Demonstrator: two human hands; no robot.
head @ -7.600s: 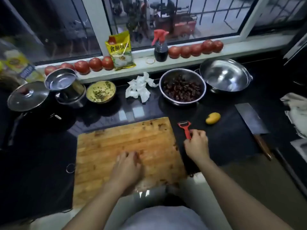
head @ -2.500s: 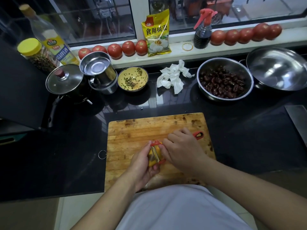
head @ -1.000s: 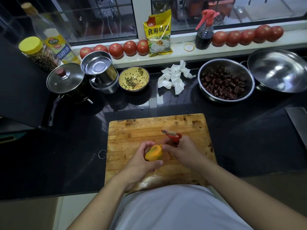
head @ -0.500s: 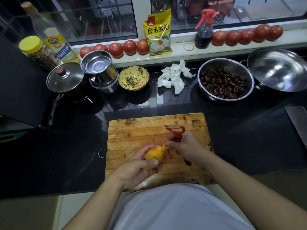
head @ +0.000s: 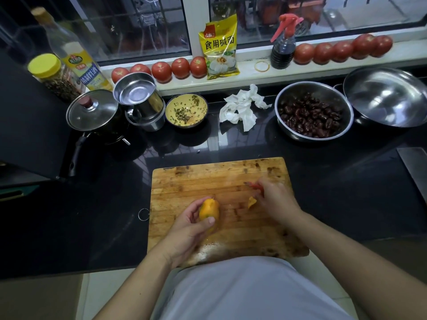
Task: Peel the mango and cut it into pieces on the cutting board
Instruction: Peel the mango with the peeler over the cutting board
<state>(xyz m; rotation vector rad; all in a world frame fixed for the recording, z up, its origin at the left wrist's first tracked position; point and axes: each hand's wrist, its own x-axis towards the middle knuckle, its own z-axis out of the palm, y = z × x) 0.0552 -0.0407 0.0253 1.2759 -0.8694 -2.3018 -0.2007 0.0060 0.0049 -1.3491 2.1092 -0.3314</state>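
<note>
A small orange-yellow mango [head: 208, 211] is held over the wooden cutting board [head: 208, 179] by my left hand [head: 184, 229], thumb across its near side and fingers behind it. To its right, my right hand [head: 276, 202] grips the red peeler [head: 254, 186], of which only the head shows past the fingers. A strip of yellow peel [head: 251, 202] hangs at the right hand's fingertips, apart from the mango.
On the black counter behind the board stand a lidded pot [head: 92, 114], a steel cup [head: 138, 100], a small bowl of chopped greens [head: 186, 110], crumpled tissue [head: 242, 107], a bowl of dark dates [head: 313, 113] and a steel basin [head: 385, 95]. A cleaver blade [head: 414, 165] lies at the right edge.
My right hand has drawn the peeler away to the right, pulling a strip of peel off the mango. My left hand still holds the mango, slightly turned.
</note>
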